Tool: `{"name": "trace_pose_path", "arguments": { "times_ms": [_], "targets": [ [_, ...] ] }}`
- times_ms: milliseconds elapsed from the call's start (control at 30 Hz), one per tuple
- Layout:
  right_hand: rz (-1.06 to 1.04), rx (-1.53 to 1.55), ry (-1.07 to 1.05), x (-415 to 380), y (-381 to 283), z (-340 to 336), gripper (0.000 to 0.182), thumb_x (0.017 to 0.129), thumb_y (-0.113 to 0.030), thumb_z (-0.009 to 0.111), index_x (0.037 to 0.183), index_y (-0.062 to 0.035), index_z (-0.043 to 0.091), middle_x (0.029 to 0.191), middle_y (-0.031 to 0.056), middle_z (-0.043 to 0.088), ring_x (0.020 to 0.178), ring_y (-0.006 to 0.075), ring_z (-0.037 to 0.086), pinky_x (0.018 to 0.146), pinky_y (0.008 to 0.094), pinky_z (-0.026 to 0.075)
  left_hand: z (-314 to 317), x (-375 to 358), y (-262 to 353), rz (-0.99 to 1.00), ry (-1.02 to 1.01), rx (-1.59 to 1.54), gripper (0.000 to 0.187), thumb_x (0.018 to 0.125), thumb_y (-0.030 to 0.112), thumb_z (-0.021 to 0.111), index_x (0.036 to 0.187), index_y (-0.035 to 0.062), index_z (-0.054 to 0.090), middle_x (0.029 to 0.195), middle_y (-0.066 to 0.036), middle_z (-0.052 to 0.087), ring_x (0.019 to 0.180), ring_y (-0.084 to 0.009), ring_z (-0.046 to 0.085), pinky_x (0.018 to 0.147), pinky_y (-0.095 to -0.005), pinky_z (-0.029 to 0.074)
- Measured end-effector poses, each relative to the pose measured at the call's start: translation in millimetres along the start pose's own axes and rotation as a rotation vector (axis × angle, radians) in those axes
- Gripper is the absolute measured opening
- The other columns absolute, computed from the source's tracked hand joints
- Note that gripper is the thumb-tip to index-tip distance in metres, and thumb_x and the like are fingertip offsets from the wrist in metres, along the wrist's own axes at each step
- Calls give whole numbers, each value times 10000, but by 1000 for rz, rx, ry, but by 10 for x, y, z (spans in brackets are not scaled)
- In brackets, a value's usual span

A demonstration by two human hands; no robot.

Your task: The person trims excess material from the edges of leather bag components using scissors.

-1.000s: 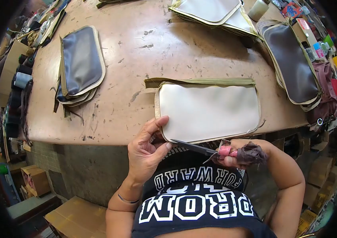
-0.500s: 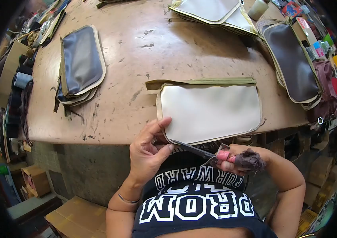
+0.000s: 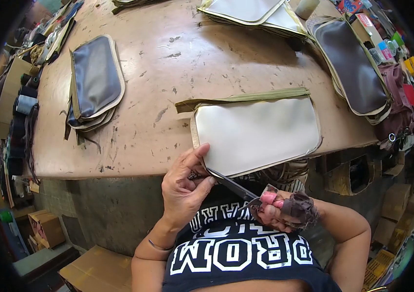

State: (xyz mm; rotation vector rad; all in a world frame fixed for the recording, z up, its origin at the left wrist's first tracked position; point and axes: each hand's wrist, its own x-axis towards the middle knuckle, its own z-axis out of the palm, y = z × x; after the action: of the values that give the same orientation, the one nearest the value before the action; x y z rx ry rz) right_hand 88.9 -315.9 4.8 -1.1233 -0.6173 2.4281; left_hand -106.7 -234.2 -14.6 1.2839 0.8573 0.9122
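Observation:
A cream, round-cornered pouch panel lies at the table's front edge, its lower side overhanging. An olive zipper strip runs along its far side, with a loose end sticking out left. My left hand pinches the panel's near left corner between thumb and fingers. In my right hand are scissors, their handles wrapped in pink and dark cloth. The dark blades point up-left and meet the panel's near edge beside my left thumb. The blade tips are partly hidden by that corner.
Dark brown panels are stacked on the left, with more dark panels at the right. Cream panels lie at the back. Thread spools line the left edge. A cardboard box stands on the floor below.
My right hand and the scissors have moved slightly down and left, so the blades slant more steeply. The panel's right side has tilted up a little. My left hand keeps its pinch.

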Motion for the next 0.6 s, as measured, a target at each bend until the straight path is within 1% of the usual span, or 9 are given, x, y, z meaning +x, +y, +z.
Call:
{"name": "trace_pose_path", "arguments": {
  "times_ms": [100, 200, 300, 400, 500, 600],
  "targets": [
    [3, 32, -23, 18, 75, -15, 332, 782, -361, 508, 660, -65, 418, 487, -38, 393, 373, 28, 400, 308, 145, 327, 15, -19, 8, 25, -1, 72, 514, 621, -159, 511, 1114, -48, 415, 1073, -68, 423, 811, -79, 484, 642, -139, 443],
    [54, 44, -18, 16, 108, -5, 476, 710, -528, 491, 628, -70, 393, 501, -28, 344, 387, 42, 335, 324, 164, 285, 47, -36, -28, 39, 18, 66, 528, 622, -161, 502, 1127, -46, 402, 1075, -67, 425, 798, -70, 485, 620, -127, 441],
    [42, -15, 17, 18, 100, 37, 522, 693, -573, 475, 599, -69, 379, 491, -22, 339, 378, 44, 334, 317, 164, 278, 47, -50, -67, 53, 12, 71, 539, 622, -162, 499, 1136, -44, 391, 1076, -67, 428, 791, -63, 487, 588, -114, 439],
    [41, -21, 59, 5, 169, 32, 544, 686, -586, 475, 597, -58, 379, 479, -15, 339, 365, 45, 332, 305, 160, 269, 53, -60, -75, 76, 9, 107, 542, 625, -159, 498, 1142, -41, 386, 1076, -68, 430, 787, -59, 490, 559, -105, 436],
    [13, 58, -22, 26, 215, 21, 564, 683, -595, 471, 595, -46, 377, 473, -10, 344, 354, 45, 330, 299, 155, 270, 54, -71, -87, 113, -5, 147, 543, 630, -155, 499, 1147, -37, 381, 1084, -69, 429, 791, -60, 494, 543, -101, 434],
    [-11, 70, -46, 27, 214, 28, 574, 681, -596, 473, 593, -37, 375, 471, -7, 349, 350, 46, 345, 295, 154, 279, 31, -80, -119, 130, -25, 172, 537, 638, -147, 505, 1149, -37, 378, 1100, -77, 426, 813, -72, 500, 548, -103, 434]
  ]
}}
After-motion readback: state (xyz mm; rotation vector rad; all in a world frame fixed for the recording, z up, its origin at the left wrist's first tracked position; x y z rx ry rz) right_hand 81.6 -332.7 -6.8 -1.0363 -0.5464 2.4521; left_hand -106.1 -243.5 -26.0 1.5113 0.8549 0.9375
